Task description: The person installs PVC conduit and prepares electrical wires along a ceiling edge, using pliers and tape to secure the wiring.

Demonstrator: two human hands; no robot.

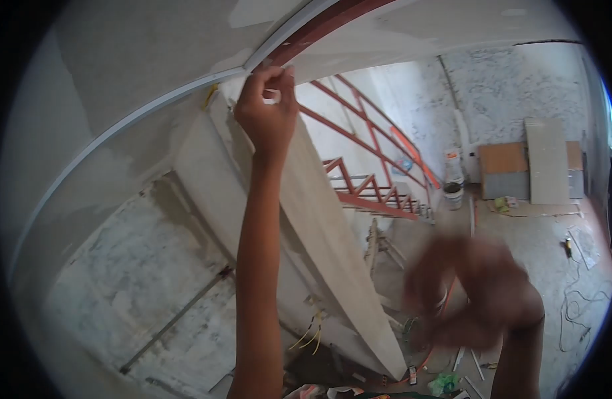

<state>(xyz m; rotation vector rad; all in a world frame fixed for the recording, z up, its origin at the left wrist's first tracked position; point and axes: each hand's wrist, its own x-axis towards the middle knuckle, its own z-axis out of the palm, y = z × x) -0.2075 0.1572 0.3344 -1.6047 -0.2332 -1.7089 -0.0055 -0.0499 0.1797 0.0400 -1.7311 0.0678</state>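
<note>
My left hand [269,110] is raised at the top, its fingers curled in a pinch right at the corner where a pale trim strip [166,106] meets a red-brown steel beam [312,33]. Whatever those fingers pinch is hidden. Just below that hand, a long plasterboard-like boxed beam [339,266] slants down to the lower right. My right hand [475,286] is lower, in front of the floor. It is smeared by motion, and its fingers look bent, with a gap between them.
Red-brown steel stairs [379,203] with a railing [359,126] stand beyond the beam. Against the far wall lean boards [546,166], near a bucket [453,196]. A cable [568,312] and a green plastic bag [444,384] lie on the floor. Yellow wires [312,336] hang from the wall.
</note>
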